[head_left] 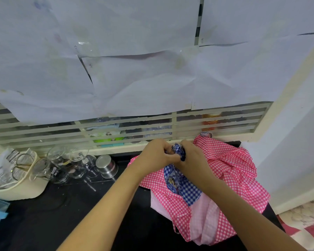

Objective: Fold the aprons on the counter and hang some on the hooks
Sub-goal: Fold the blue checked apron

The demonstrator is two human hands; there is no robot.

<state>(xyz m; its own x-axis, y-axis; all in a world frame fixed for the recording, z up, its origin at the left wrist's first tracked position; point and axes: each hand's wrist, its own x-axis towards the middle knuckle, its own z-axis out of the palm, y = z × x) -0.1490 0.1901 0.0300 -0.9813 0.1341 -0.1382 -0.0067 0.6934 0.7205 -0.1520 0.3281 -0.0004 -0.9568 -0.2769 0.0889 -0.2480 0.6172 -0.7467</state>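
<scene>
Closest to us, two bare forearms reach in over the dark tabletop (80,214). On the right side of it lies a heap of pink checked apron (234,171), rumpled, its lower edge spilling toward the near rim. On top of that lies a blue checked apron (187,189), one end flat on the pink, the other gathered up into the hands.

And there's the action: the left hand (157,154) and the right hand (192,158) are knuckle to knuckle, fingers of both curled tight round a bunched wad of the blue cloth. I can't tell whether it's a strap or a corner.

My read: the step is sorting out the blue one for folding. To do it well, find two matching corners, draw the hands apart so the cloth hangs flat, and lift it clear of the pink – otherwise the two may drag together. Tuck in loose ties before the first fold.

Further back on the left stand a steel cup (107,166) and a cluster of clear glasses (62,165), with a cream basket (20,191) beside them. Behind runs a slatted window grille (43,134), papered over above with white sheets (134,69). No hooks in view from here.
</scene>
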